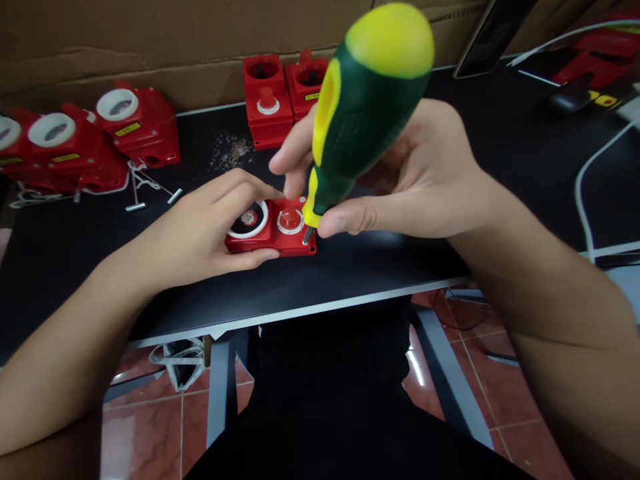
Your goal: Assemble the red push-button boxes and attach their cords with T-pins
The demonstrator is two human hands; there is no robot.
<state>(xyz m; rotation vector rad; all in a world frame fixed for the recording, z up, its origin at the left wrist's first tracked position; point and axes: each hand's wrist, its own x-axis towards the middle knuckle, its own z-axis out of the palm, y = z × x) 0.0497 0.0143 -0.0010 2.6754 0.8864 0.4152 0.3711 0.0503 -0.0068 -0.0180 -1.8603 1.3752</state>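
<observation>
My left hand point(215, 223) is wrapped round a red alarm-style box point(297, 248) lying on the table, thumb along its near side. A white ring with a dark disc and a red dome light point(289, 219) in a white collar show on the box's face. My right hand point(415, 180) holds a green-and-yellow screwdriver point(373, 110), thumb near its lower neck. Tilted, with the handle up toward me, the screwdriver has its tip at a screw point(305, 243) in the box's near right corner. Part of the box is hidden under my left fingers.
Several similar red boxes point(145, 127) stand at the back left, with metal T-shaped pieces point(143, 190) before them. Two more, one with a dome light point(267, 100), stand behind my hands beside loose crumbs point(233, 152). A white cable point(583, 180) curves at the right. Cardboard point(200, 40) lines the back.
</observation>
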